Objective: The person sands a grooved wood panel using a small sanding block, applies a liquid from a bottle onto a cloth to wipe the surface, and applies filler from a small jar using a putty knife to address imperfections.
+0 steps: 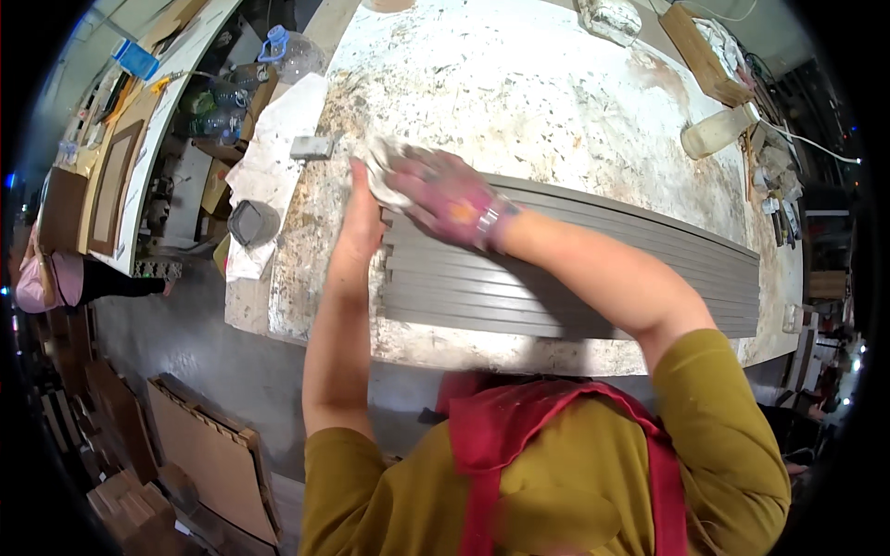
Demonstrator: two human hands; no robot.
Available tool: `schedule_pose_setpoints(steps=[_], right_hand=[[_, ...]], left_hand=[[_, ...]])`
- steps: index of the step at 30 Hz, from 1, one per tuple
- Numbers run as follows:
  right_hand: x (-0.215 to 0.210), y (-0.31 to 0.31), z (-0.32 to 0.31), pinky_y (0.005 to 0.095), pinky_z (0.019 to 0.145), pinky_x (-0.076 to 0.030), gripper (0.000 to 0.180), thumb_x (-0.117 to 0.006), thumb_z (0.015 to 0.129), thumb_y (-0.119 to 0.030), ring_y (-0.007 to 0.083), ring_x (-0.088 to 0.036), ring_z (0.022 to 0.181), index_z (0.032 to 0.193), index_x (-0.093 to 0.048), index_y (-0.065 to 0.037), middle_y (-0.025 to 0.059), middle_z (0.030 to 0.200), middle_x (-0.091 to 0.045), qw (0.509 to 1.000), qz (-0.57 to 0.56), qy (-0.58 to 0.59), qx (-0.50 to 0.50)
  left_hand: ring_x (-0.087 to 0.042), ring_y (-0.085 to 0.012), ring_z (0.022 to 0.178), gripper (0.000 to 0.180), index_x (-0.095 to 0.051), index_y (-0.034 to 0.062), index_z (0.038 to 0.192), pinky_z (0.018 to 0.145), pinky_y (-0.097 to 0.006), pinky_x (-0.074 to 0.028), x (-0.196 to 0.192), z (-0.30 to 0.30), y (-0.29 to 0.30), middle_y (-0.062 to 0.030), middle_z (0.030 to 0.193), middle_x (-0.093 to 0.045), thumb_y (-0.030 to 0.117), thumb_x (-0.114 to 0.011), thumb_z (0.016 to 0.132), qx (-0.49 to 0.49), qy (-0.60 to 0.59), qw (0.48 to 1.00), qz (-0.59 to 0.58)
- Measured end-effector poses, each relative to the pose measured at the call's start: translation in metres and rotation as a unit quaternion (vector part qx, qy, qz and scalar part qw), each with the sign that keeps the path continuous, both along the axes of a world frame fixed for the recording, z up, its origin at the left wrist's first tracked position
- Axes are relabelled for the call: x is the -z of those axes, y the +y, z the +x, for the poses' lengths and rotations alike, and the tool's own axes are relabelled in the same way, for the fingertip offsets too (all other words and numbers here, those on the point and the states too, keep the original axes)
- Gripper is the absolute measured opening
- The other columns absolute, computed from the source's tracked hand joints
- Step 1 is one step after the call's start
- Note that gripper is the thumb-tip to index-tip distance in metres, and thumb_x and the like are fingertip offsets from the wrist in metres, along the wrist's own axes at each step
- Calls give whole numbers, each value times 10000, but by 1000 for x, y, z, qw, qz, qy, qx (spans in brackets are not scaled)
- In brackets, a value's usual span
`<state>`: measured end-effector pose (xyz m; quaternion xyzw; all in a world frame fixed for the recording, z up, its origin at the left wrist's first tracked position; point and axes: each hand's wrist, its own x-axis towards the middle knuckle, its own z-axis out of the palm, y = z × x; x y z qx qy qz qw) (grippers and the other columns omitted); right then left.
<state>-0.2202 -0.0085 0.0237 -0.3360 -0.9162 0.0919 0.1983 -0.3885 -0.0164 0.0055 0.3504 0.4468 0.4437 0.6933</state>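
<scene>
A grey slatted panel [575, 269] lies lengthwise on the worktable, its left end notched. My right hand [454, 196], in a stained pink and grey glove, presses a crumpled whitish cloth [387, 167] at the panel's far left corner. The glove and the cloth are slightly blurred. My bare left hand [363, 211] stands against the panel's left end, beside the cloth, with a finger stretched away from me. Its other fingers are mostly hidden. Just beyond it lies a small grey block [312, 147].
The white tabletop [556, 93] is paint-stained. At left, a dark grey cup [253, 223] stands on a white sheet [278, 130] near a clear jug [295, 57]. A cloudy bottle [718, 132] lies at right near a wooden box [709, 56]. Another person [56, 283] is far left.
</scene>
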Motion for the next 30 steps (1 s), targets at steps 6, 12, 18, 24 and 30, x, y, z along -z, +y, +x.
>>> schedule_pose_setpoints(steps=[6,12,18,24,30], right_hand=[[-66,-29,69,431,979,-445,385,-501,941,-185,333,-551,1162,1313,-511,-85,158,1289,-555,932,-323,129,105],[-40,-138,138,482,1082,-327,536,-553,892,-344,363,-402,1316,1354,-469,-84,175,1407,-444,975,-49,-211,48],[-2,-80,1,475,1097,-310,432,-577,882,-329,295,-411,1309,1251,-528,-108,110,1338,-506,994,-30,3,-101],[-32,-115,171,464,1018,-380,359,-576,891,-189,366,-506,1180,1239,-552,-102,155,1218,-572,966,-159,85,183],[-36,-179,176,426,913,-406,440,-717,727,-284,274,-551,1096,1135,-624,-148,101,1147,-597,982,-154,-65,93]], left_hand=[[-299,-277,1382,958,-181,89,1503,1121,-438,-243,12,-19,-21,-86,1508,-327,789,-116,852,-3,28,996,82],[-234,-265,1418,961,-240,107,1495,1159,-396,-169,19,-1,-25,-77,1542,-257,795,-111,837,3,64,992,109],[-256,-266,1411,889,-254,73,1479,1161,-400,-156,26,-2,-15,-142,1523,-275,734,-167,891,-9,-5,994,110],[-207,-277,1431,764,-206,-8,1477,1169,-373,-118,10,-25,-53,-184,1520,-272,571,-278,983,-76,83,990,86],[-328,-217,1356,662,-233,-56,1462,1117,-295,-217,3,-6,-112,-171,1466,-362,317,-478,974,9,186,982,37]])
